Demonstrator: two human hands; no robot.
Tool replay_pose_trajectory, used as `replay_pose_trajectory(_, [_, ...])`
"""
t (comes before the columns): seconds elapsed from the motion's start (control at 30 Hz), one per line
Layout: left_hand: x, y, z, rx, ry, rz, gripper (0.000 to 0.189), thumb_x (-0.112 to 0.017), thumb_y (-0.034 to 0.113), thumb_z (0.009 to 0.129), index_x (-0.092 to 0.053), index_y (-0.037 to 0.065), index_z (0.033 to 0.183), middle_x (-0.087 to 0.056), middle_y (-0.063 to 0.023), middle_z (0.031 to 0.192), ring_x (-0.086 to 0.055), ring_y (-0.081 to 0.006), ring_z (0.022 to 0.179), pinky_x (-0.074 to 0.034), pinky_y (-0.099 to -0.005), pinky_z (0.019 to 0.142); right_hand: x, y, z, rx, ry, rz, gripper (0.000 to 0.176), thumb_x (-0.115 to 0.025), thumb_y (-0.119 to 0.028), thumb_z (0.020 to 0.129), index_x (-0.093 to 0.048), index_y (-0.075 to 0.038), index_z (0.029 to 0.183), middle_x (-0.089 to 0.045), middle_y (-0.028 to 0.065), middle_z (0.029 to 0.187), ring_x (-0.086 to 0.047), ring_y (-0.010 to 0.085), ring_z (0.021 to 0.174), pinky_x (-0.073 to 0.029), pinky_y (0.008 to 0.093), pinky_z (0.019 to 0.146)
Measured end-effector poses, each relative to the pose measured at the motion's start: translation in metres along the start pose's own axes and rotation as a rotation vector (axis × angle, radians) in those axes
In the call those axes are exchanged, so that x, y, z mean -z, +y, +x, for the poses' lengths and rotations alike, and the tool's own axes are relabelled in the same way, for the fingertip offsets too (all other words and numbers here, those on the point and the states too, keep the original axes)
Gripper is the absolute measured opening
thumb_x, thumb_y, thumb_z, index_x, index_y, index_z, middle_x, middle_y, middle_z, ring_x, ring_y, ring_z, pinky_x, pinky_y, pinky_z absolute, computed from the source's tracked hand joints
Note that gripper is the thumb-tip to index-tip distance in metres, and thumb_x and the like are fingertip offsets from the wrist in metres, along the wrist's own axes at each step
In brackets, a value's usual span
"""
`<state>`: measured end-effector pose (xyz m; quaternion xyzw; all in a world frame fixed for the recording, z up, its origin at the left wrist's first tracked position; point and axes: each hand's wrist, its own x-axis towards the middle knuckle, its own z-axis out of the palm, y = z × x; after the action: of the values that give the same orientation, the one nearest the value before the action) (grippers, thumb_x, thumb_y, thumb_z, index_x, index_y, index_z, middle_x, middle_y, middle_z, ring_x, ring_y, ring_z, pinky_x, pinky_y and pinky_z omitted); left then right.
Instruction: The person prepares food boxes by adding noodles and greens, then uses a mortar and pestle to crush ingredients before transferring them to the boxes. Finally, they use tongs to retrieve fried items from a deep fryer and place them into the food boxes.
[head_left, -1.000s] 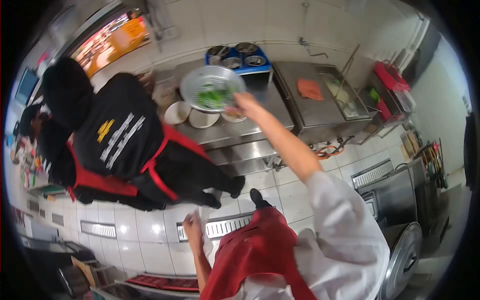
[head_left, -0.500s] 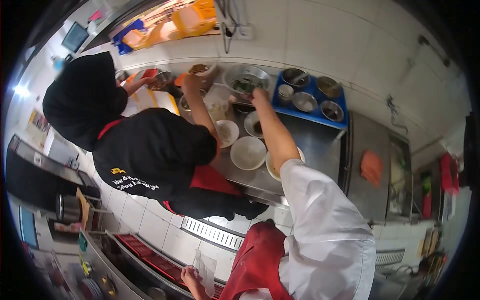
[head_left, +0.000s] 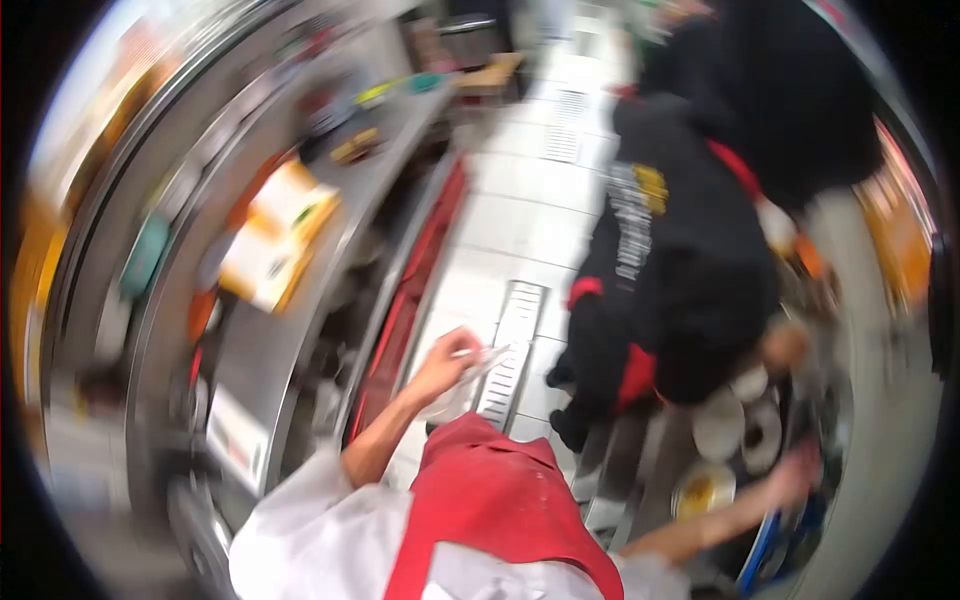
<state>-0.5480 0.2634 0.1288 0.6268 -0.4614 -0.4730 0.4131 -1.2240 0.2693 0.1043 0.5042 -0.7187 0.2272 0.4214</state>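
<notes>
My left hand (head_left: 448,366) is held out over the floor, closed on a thin clear plastic bag (head_left: 438,406) that hangs below the fingers. My right hand (head_left: 797,474) reaches over the counter at the right and is smeared by motion, so its fingers do not show clearly. Close to my right forearm stands a bowl with yellow contents (head_left: 704,491). Beyond it are a white bowl (head_left: 718,426) and a bowl with something dark in it (head_left: 763,436). Below my right hand lies the blue tray (head_left: 757,556), partly hidden by my forearm.
A co-worker in black (head_left: 690,250) stands at the counter ahead on the right. Along the left runs a steel counter (head_left: 262,345) with a yellow-and-white package (head_left: 280,235) on it and red trays (head_left: 415,290) underneath. A floor drain grate (head_left: 512,350) lies between the counters.
My view has swung left and down, from the bowl counter to the aisle and left counter. My right hand has left the metal strainer bowl; my left still holds the bag.
</notes>
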Motion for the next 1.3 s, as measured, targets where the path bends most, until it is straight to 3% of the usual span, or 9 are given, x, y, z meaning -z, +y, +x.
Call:
replay_pose_trajectory(0.07, [0.016, 0.008, -0.005, -0.098, -0.049, -0.095, 0.021, -0.052, -0.005, 0.082, -0.058, 0.005, 0.099, -0.062, -0.0021, 0.087, -0.056, -0.0083, 0.079, -0.042, -0.0232, 0.066, 0.1, -0.062, 0.015, -0.15, 0.316, 0.707, 0.023, -0.055, -0.021, 0.098, -0.066, -0.01, 0.114, -0.068, 0.0072, 0.11, -0.066, 0.0179, 0.102, -0.054, 0.0321, 0.082])
replay_pose_trajectory(0.17, [0.055, 0.028, -0.014, -0.002, -0.135, -0.222, 0.031, -0.046, -0.008, 0.079, -0.056, 0.005, 0.105, -0.063, -0.0015, 0.09, -0.056, -0.0059, 0.08, -0.039, -0.0189, 0.056, 0.255, -0.214, 0.046, -0.364, 0.167, 2.332, 0.03, -0.04, -0.031, 0.103, -0.058, -0.009, 0.111, -0.062, 0.0087, 0.092, -0.062, 0.0209, 0.083, -0.053, 0.031, 0.075])
replay_pose_trajectory(0.3, [0.111, 0.014, -0.029, -0.284, -0.116, -0.254, 0.024, -0.058, -0.001, 0.084, -0.057, 0.002, 0.108, -0.064, -0.0035, 0.085, -0.061, -0.0096, 0.087, -0.047, -0.0227, 0.077, 0.304, -0.436, 0.042, 0.151, -0.721, 1.991, 0.064, -0.065, -0.028, 0.088, -0.038, 0.003, 0.137, -0.042, 0.0213, 0.136, -0.047, 0.0292, 0.124, -0.04, 0.0432, 0.102])
replay_pose_trajectory(0.37, [0.149, 0.02, -0.043, -0.305, -0.14, -0.252, 0.023, -0.06, 0.0, 0.086, -0.057, 0.002, 0.109, -0.063, -0.0034, 0.087, -0.06, -0.0096, 0.089, -0.048, -0.0231, 0.076, 0.277, -0.538, 0.009, 0.475, -0.881, 1.932, 0.093, -0.082, -0.027, 0.074, -0.031, 0.006, 0.144, -0.029, 0.0244, 0.152, -0.034, 0.029, 0.14, -0.036, 0.0423, 0.109])
replay_pose_trajectory(0.53, [0.265, -0.006, -0.07, -0.259, 0.061, -0.104, 0.023, -0.065, 0.006, 0.09, -0.059, 0.002, 0.112, -0.062, -0.0021, 0.093, -0.059, -0.0083, 0.092, -0.047, -0.0258, 0.078, 0.266, -0.705, -0.028, 0.538, -2.195, 1.957, 0.04, -0.074, -0.013, 0.085, -0.058, 0.003, 0.117, -0.065, 0.0109, 0.107, -0.063, 0.0172, 0.098, -0.05, 0.0294, 0.084])
replay_pose_trajectory(0.67, [0.328, -0.05, -0.075, -0.164, 0.317, -0.036, 0.027, -0.07, 0.011, 0.087, -0.061, 0.003, 0.11, -0.06, -0.0003, 0.088, -0.054, -0.0061, 0.081, -0.043, -0.0236, 0.069, 0.288, -0.784, -0.029, 0.57, -2.149, 1.858, 0.014, -0.069, -0.011, 0.089, -0.067, 0.002, 0.094, -0.065, 0.0034, 0.084, -0.06, 0.0105, 0.074, -0.05, 0.0252, 0.071])
replay_pose_trajectory(0.97, [0.456, -0.15, 0.02, 0.109, 0.715, -0.092, 0.018, -0.076, 0.014, 0.082, -0.065, 0.003, 0.09, -0.055, 0.0013, 0.066, -0.052, -0.0077, 0.065, -0.042, -0.0251, 0.059, 0.219, -1.004, -0.025, 0.494, -1.929, 1.785, 0.018, -0.063, -0.016, 0.094, -0.067, 0.001, 0.095, -0.061, 0.0035, 0.072, -0.058, 0.0089, 0.06, -0.048, 0.0229, 0.056])
replay_pose_trajectory(1.13, [0.521, -0.144, 0.141, 0.075, 1.19, -0.585, 0.007, -0.065, 0.002, 0.087, -0.06, 0.001, 0.092, -0.061, -0.007, 0.09, -0.062, -0.0133, 0.074, -0.052, -0.0313, 0.065, 0.165, -1.166, -0.018, 0.588, -1.729, 1.7, 0.018, -0.062, -0.018, 0.094, -0.066, -0.001, 0.092, -0.063, 0.009, 0.069, -0.061, 0.0163, 0.055, -0.048, 0.0277, 0.053])
replay_pose_trajectory(1.3, [0.56, -0.162, 0.241, 0.177, 1.58, 0.58, 0.011, -0.063, 0.006, 0.088, -0.06, 0.004, 0.098, -0.058, -0.0129, 0.098, -0.063, -0.0255, 0.077, -0.052, -0.0382, 0.064, 0.127, -1.29, -0.028, 1.054, -0.915, 1.713, 0.015, -0.058, -0.017, 0.093, -0.06, -0.003, 0.09, -0.065, 0.0193, 0.071, -0.065, 0.0373, 0.061, -0.052, 0.0433, 0.055])
